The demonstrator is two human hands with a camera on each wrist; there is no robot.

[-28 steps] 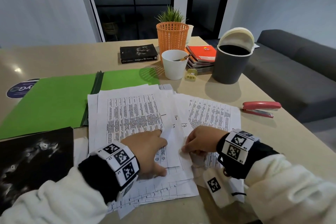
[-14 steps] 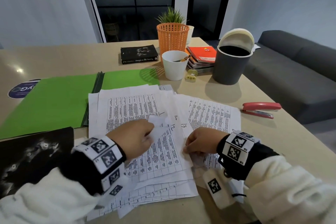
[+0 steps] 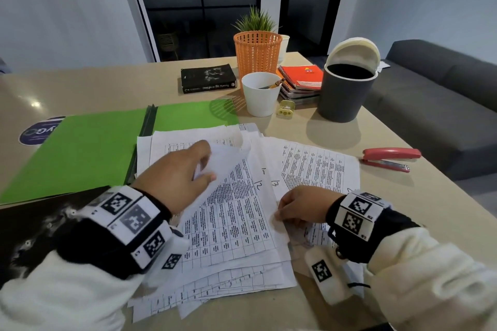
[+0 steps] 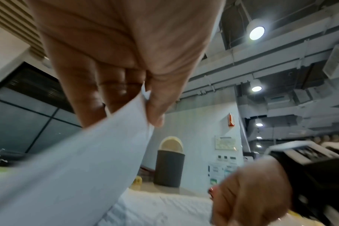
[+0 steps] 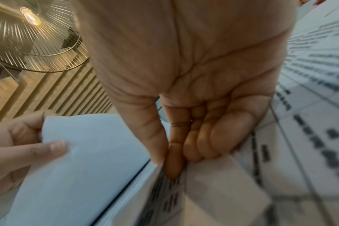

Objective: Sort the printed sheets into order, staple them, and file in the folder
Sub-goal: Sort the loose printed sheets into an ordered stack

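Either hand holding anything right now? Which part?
The left hand pinches the top printed sheet by its lifted corner. The right hand pinches the edge of the sheet pile between thumb and fingers.

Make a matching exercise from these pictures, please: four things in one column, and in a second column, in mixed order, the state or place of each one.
Things:
1. left hand
2. red stapler
3. green folder
4. grey bin

States or places:
A. lies open on the table, left of the sheets
B. stands with its lid swung up
C. pinches the corner of a lifted sheet
D. lies untouched, right of the sheets

Pairs: 1-C, 2-D, 3-A, 4-B
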